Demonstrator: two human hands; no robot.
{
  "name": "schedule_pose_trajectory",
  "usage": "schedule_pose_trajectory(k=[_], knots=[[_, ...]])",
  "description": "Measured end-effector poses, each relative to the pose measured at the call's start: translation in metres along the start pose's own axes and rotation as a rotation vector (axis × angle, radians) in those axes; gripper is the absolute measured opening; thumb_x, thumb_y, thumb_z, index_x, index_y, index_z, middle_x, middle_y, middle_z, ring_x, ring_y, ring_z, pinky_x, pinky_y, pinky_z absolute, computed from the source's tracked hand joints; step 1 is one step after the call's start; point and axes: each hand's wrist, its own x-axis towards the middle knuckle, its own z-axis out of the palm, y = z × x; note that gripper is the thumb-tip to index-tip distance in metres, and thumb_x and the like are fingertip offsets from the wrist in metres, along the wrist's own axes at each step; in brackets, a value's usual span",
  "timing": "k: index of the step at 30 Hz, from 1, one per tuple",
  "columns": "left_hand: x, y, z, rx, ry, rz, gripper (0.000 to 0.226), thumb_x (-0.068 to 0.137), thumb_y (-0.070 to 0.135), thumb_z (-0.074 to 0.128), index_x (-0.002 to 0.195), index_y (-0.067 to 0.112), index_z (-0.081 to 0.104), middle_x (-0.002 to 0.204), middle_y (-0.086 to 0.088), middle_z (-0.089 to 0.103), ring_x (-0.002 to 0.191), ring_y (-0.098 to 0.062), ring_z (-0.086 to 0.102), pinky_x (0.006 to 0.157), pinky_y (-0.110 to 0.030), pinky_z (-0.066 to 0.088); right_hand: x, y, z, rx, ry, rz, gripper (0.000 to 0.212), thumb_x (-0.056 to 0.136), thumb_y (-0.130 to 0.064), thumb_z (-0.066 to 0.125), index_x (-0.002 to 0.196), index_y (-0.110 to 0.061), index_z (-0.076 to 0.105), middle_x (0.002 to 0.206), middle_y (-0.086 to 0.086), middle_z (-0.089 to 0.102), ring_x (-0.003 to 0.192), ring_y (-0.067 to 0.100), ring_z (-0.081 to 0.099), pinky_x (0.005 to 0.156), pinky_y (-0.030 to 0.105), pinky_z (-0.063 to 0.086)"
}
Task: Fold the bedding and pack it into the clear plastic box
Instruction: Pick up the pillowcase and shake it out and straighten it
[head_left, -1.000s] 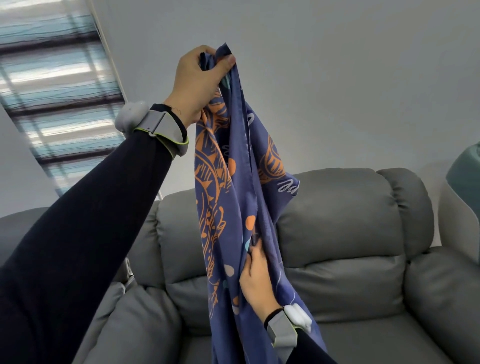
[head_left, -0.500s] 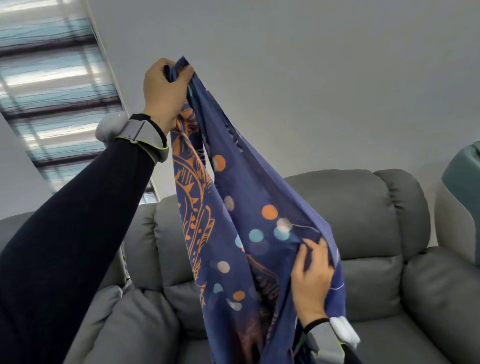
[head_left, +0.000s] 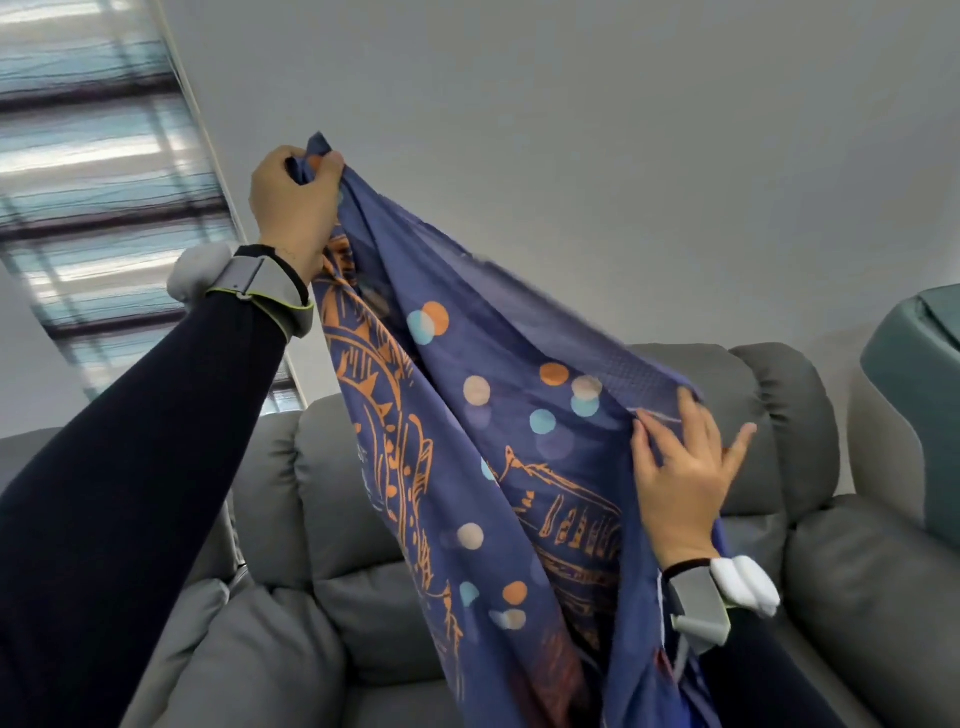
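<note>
We see soft daylight from the blinds (head_left: 98, 218) at left — frame edges bend, the sheet (head_left: 467, 374) smears along its top.

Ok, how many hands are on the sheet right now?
2. The left hand grips a bunched corner of the sheet up high. The right hand pinches its edge lower down, in front of the sofa.

Your left arm reaches up and forward in its dark sleeve. Your left grip (head_left: 293, 208) is held high, fingers curled tight round a bunched corner of the bedding (head_left: 467, 364). Your right grip (head_left: 680, 483) sits lower and off to the right, its back toward you, thumb and forefinger pinching the cloth's edge, the other fingers splayed loose.
</note>
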Motion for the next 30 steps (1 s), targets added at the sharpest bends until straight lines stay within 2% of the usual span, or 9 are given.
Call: schedule_pose_trajectory(k=[2,4,6,9,14,18,23,26,30], knots=[[-0.003,-0.002,-0.001,0.023,0.016,-0.009,0.04,0.079,0.032,0.063,0.054,0.025,0.033,0.053,0.005,0.033,0.047,-0.002,0.03,0.055,-0.024,0.029,0.004,0.005,0.009,0.051,-0.08,0.061,0.014,0.089,-0.018,0.063,0.1,-0.015,0.072,0.142,0.02,0.048,0.124,0.034,0.052,0.116,0.053,0.01],[-0.005,-0.004,-0.003,0.029,0.013,0.007,0.039,0.08,0.033,0.063,0.055,0.025,0.034,0.054,0.006,0.034,0.049,-0.002,0.032,0.054,-0.023,0.03,0.007,0.006,0.012,0.142,-0.141,0.143,0.017,0.091,-0.017,0.059,0.101,-0.01,0.071,0.147,0.021,0.041,0.127,0.034,0.05,0.114,0.05,0.02],[-0.006,-0.005,-0.005,0.011,-0.008,0.038,0.035,0.08,0.035,0.063,0.057,0.026,0.038,0.057,0.008,0.038,0.056,-0.007,0.036,0.058,-0.024,0.033,0.014,0.007,0.013,0.28,-0.122,0.268,0.016,0.092,-0.011,0.058,0.101,-0.004,0.07,0.144,0.019,0.046,0.12,0.032,0.056,0.103,0.034,0.037],[-0.006,-0.003,-0.007,-0.008,-0.023,0.074,0.03,0.078,0.038,0.065,0.059,0.027,0.044,0.059,0.01,0.044,0.062,-0.01,0.04,0.061,-0.025,0.035,0.033,0.011,0.015,0.369,-0.06,0.37,0.016,0.09,-0.005,0.059,0.1,0.002,0.07,0.121,0.02,0.061,0.101,0.034,0.064,0.091,0.036,0.05],[-0.006,0.003,-0.009,-0.108,-0.076,0.08,0.034,0.084,0.031,0.065,0.058,0.027,0.042,0.05,0.011,0.043,0.053,0.001,0.036,0.056,-0.023,0.032,0.036,0.006,0.014,0.414,-0.238,0.488,0.026,0.083,-0.001,0.068,0.108,0.004,0.065,0.108,0.023,0.059,0.08,0.033,0.059,0.078,0.005,0.033],[-0.008,0.002,-0.015,-0.055,-0.145,0.037,0.033,0.09,0.023,0.062,0.061,0.024,0.049,0.051,0.012,0.047,0.041,0.005,0.04,0.046,-0.012,0.033,0.017,0.013,0.019,0.308,-0.659,0.438,0.026,0.091,-0.022,0.059,0.081,0.0,0.069,0.081,0.023,0.067,0.083,0.038,0.063,0.066,0.032,0.035],[-0.007,-0.013,-0.028,-0.024,-0.067,-0.003,0.033,0.091,0.023,0.061,0.061,0.02,0.049,0.04,0.021,0.05,0.039,0.006,0.041,0.044,-0.009,0.032,0.049,0.021,-0.002,0.283,-0.282,0.452,0.017,0.093,-0.023,0.056,0.094,-0.014,0.071,0.097,0.009,0.071,0.096,0.035,0.06,0.089,0.044,0.043],[-0.015,-0.025,-0.031,0.055,0.148,0.096,0.03,0.089,0.033,0.059,0.065,0.022,0.044,0.052,0.014,0.043,0.052,0.002,0.037,0.056,-0.017,0.03,0.052,0.01,-0.021,0.475,-0.166,0.408,0.01,0.094,-0.016,0.058,0.095,-0.015,0.068,0.09,-0.001,0.066,0.087,0.014,0.059,0.083,0.021,0.044],[-0.036,-0.061,-0.023,0.233,0.008,-0.011,0.014,0.09,0.028,0.06,0.09,0.015,0.066,0.087,-0.014,0.063,0.08,-0.014,0.05,0.07,-0.025,0.037,0.029,0.025,-0.02,0.434,-0.374,0.507,0.011,0.09,-0.016,0.063,0.092,-0.012,0.074,0.089,0.005,0.074,0.078,0.008,0.062,0.067,-0.005,0.035]])
